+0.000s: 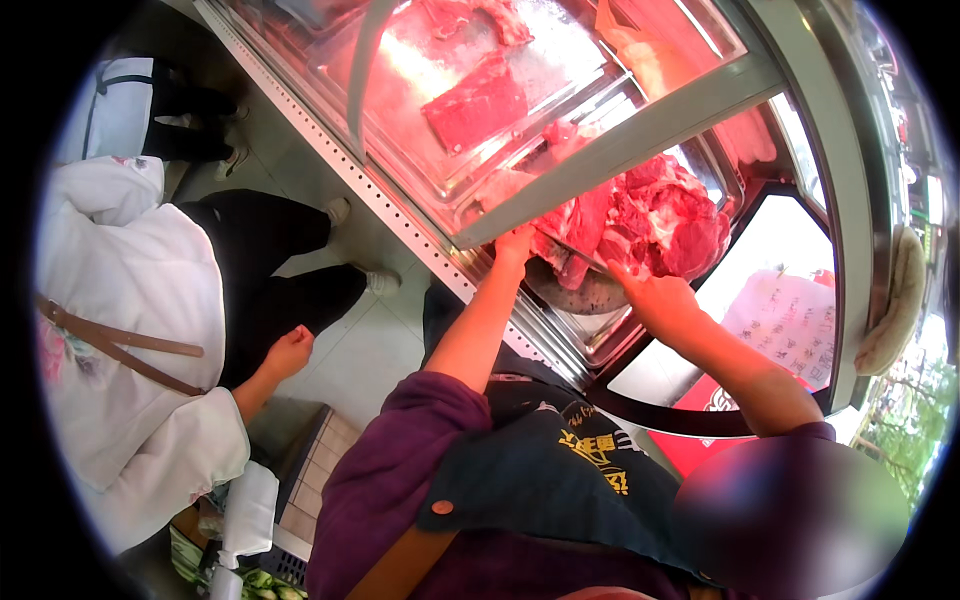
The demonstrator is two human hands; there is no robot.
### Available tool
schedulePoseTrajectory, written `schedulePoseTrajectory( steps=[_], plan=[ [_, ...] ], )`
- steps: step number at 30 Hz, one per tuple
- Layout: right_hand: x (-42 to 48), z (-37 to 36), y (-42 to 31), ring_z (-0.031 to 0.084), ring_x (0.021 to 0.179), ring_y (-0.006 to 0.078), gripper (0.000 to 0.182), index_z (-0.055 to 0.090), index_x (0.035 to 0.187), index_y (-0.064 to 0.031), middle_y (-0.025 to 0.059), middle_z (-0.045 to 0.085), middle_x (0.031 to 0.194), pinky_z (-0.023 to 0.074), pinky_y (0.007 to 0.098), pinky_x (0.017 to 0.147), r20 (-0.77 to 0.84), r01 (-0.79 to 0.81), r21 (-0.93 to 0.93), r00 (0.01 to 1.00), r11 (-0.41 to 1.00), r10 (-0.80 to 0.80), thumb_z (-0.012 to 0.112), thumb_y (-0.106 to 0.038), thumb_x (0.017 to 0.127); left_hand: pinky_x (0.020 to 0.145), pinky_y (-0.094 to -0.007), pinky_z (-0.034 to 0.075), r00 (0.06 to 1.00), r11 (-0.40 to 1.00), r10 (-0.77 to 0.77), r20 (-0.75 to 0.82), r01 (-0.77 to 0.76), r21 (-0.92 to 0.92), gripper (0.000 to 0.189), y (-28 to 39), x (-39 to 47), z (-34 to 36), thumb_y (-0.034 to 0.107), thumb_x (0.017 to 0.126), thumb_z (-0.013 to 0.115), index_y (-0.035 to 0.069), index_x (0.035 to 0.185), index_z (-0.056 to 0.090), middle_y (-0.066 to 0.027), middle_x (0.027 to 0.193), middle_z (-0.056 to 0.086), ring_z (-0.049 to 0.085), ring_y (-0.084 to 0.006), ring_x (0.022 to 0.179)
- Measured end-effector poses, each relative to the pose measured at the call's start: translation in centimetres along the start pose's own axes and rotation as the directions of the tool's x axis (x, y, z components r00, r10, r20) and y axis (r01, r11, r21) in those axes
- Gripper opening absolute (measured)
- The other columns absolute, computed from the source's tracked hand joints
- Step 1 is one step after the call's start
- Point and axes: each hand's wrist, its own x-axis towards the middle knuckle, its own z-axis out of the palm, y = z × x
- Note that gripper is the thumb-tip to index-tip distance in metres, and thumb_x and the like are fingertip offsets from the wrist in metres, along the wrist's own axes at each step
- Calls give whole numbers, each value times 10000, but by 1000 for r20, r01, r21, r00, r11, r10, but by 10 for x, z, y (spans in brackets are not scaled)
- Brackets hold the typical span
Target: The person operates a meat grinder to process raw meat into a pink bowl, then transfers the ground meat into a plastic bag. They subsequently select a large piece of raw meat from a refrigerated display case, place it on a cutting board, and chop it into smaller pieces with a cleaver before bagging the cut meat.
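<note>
Under reddish light, a large heap of raw red meat (664,217) lies at the near corner of a glass display case. My right hand (660,304) grips a knife (574,250), its blade slanting up and left across the near side of the meat. At the blade's far end, my left hand (515,246) touches the meat's left edge; its fingertips are partly hidden, so its exact hold is unclear. Below the blade shows a round, dark-stained board (581,292). Farther off, a thick slab of red meat (478,105) rests on a metal tray (442,176).
A pale frame bar (622,157) of the case crosses above the meat. Along the left runs a perforated metal edge (352,165). A person in a white top (142,300) stands at left, another beyond. At right lies a paper with writing (784,322).
</note>
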Motion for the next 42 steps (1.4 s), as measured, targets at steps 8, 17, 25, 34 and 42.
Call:
schedulePoseTrajectory(
  steps=[8,17,25,34,42],
  plan=[
    [27,30,-11,631,586,321,691,253,1414,-174,166,605,660,498,429,480,-14,-35,73,999,997,36,497,-40,781,645,-350,522,984,999,38,-172,-38,5,376,-19,16,11,80,799,609,-13,1136,470,-124,999,574,593,-208,799],
    [21,47,3,621,586,351,585,315,1379,-169,179,597,647,505,450,518,-112,-5,137,993,991,20,489,-111,824,654,-317,507,992,992,-117,-40,115,-60,529,10,-9,5,28,815,596,29,1300,384,-105,1081,554,577,-183,831],
    [-4,46,23,626,654,353,557,319,1378,-224,184,616,745,490,455,539,-60,82,315,996,946,-67,487,-133,855,593,-300,510,999,996,-51,2,51,-75,263,-12,0,-17,120,835,619,28,1070,547,-44,854,583,561,-149,702],
    [9,122,16,601,549,333,545,319,1372,-201,148,589,632,481,438,495,-306,57,152,952,987,-8,525,-211,868,728,-332,487,987,989,91,-134,-106,-107,348,-41,-26,17,212,804,681,18,1040,515,-76,979,583,568,-195,852],
    [19,165,20,607,593,375,403,363,1239,-83,196,597,645,464,477,497,-127,-70,309,985,948,113,476,-287,910,836,-350,438,981,971,160,-110,-136,196,410,-60,-33,23,192,777,681,-32,1053,477,-165,1030,583,554,-226,934]
  ],
)
